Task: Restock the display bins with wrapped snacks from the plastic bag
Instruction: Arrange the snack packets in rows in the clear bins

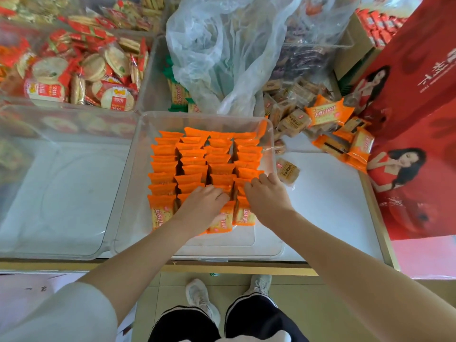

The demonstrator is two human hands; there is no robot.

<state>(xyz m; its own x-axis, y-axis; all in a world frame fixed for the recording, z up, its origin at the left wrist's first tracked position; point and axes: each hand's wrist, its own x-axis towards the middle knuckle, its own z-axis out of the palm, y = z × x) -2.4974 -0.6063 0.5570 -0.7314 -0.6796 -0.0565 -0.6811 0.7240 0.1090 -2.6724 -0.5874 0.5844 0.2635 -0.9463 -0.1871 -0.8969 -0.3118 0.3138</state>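
I see left hand and right hand, fingers curled, gripping orange snack packs in near clear bin; 4 rows.

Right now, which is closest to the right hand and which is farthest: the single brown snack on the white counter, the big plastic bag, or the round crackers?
From the right hand:
1. Single brown snack, just beside it on the right.
2. Plastic bag, behind the bin.
3. Round crackers, far back left.
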